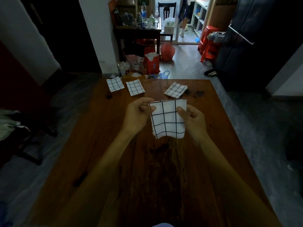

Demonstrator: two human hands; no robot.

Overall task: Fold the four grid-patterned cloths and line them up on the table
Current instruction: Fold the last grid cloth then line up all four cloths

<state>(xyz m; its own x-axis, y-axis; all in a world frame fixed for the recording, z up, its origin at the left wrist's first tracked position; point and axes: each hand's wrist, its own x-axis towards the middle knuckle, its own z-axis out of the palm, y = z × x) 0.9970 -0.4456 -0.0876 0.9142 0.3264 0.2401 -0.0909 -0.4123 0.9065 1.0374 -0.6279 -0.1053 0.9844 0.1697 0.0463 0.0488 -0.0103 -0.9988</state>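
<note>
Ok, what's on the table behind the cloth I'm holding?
Three folded cloths along the table far edge. The held cloth hides the tabletop directly behind it.

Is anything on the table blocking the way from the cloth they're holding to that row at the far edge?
Nothing visible does. The held cloth, pinched by the left hand and right hand, faces bare wooden table up to the gap between the middle folded cloth and the right folded cloth.

Your held cloth, white with black grid, folded, hanging upright above your wooden table, three folded grid cloths flat along the far edge, far-left cloth, second cloth just beside it, right cloth apart, angled.
</note>
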